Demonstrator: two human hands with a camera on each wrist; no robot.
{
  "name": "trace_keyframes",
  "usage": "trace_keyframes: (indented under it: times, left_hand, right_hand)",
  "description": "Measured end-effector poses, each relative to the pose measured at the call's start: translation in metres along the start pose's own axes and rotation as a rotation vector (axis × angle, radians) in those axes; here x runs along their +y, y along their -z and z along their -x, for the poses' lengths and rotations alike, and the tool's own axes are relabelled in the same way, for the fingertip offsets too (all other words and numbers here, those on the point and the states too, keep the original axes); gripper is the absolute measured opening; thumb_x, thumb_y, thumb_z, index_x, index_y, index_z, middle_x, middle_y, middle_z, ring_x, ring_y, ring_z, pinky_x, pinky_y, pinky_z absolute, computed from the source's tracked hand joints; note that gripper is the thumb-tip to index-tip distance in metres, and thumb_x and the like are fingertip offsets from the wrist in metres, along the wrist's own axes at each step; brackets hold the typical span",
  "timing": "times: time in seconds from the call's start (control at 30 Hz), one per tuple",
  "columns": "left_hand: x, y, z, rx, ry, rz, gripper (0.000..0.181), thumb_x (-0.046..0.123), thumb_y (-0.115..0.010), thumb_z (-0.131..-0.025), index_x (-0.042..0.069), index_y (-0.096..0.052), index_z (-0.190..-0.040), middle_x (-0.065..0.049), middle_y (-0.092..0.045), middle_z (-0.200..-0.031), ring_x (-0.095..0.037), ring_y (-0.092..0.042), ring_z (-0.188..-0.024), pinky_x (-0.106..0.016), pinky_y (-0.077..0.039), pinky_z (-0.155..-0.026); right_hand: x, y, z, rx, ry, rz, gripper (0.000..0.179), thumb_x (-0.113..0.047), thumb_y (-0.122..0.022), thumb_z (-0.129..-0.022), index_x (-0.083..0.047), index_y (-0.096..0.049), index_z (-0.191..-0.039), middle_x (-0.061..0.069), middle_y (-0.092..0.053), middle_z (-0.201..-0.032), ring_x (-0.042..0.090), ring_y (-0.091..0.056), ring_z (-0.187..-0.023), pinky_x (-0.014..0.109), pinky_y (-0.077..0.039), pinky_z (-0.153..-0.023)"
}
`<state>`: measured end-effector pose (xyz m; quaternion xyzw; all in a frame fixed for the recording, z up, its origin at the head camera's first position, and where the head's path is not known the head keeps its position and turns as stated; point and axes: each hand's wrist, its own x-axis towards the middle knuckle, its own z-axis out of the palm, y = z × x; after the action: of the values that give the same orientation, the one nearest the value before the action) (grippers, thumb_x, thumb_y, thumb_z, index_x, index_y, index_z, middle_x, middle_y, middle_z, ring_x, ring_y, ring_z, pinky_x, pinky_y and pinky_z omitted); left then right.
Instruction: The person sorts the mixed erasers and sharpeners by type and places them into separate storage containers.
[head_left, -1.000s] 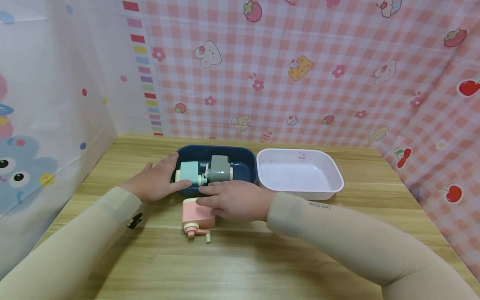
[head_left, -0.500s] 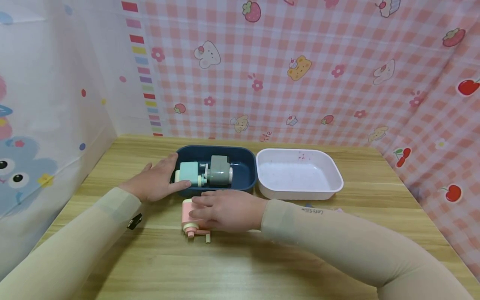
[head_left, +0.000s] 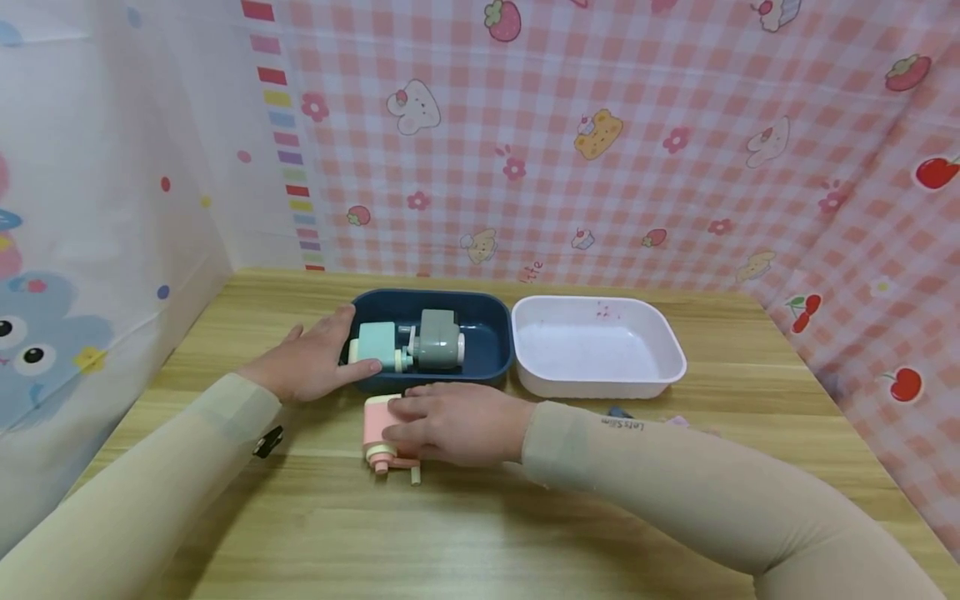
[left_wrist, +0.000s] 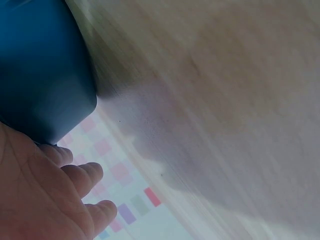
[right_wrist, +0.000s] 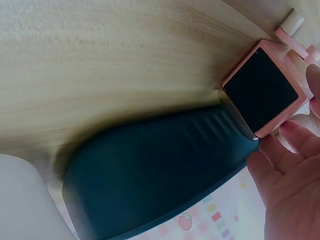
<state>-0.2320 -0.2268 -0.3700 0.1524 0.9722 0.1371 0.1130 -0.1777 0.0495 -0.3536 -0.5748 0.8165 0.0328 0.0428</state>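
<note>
In the head view my right hand (head_left: 461, 423) holds a pink crank pencil sharpener (head_left: 378, 423) from above, in front of the navy bin (head_left: 491, 379). The right wrist view shows my thumb and fingers on opposite sides of the pink sharpener, with its dark face (right_wrist: 260, 90) beside the bin's wall. My left hand (head_left: 311, 358) rests against the bin's left end. Its fingers extend along the outside in the left wrist view; the thumb reaches over the front rim, beside a mint sharpener (head_left: 377, 343). A grey-green sharpener (head_left: 438, 342) lies next to that one inside the bin.
A white bin (head_left: 600, 387) stands directly right of the navy one. Small dark (head_left: 619, 412) and lilac (head_left: 677, 421) objects lie partly hidden behind my right sleeve. Patterned cloth (head_left: 525, 167) hangs along the table's back edge.
My right hand has come down and back from the navy bin's front rim onto the pink sharpener. The left hand and the two sharpeners in the bin have stayed in place.
</note>
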Motion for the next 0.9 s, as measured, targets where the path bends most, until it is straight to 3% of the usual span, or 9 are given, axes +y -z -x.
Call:
trace_keyframes:
  times: [0.37, 0.63, 0.9]
  left_hand:
    - [-0.0004, 0.0002, -0.0009, -0.008, 0.013, -0.012, 0.118, 0.085, -0.04, -0.095, 0.0, 0.0, -0.168, -0.022, -0.003, -0.177, -0.043, -0.01, -0.163, -0.074, -0.004, -0.126]
    - [-0.0014, 0.0007, 0.0001, -0.014, 0.009, -0.005, 0.118, 0.084, -0.04, -0.096, -0.001, 0.001, -0.168, -0.022, -0.002, -0.177, -0.044, -0.009, -0.163, -0.075, -0.003, -0.125]
    - [-0.0007, 0.0015, -0.0002, -0.009, -0.001, 0.002, 0.119, 0.085, -0.039, -0.095, -0.001, 0.0, -0.168, -0.024, -0.003, -0.176, -0.045, -0.01, -0.163, -0.076, -0.005, -0.125]
  right_hand:
    - [0.0036, -0.0023, 0.0034, 0.071, 0.012, 0.023, 0.039, -0.037, -0.054, -0.111, -0.029, -0.062, -0.148, 0.001, -0.058, -0.156, 0.021, -0.054, -0.146, 0.036, -0.04, -0.124]
    - [0.0038, -0.0079, 0.0004, 0.045, -0.023, 0.02, 0.045, -0.04, -0.048, -0.112, -0.031, -0.054, -0.156, 0.004, -0.048, -0.164, 0.029, -0.052, -0.148, 0.039, -0.042, -0.123]
    - [0.0074, -0.003, 0.0072, 0.039, -0.007, 0.001, 0.044, -0.04, -0.053, -0.111, -0.03, -0.058, -0.153, 0.002, -0.054, -0.16, 0.02, -0.058, -0.143, 0.035, -0.047, -0.118]
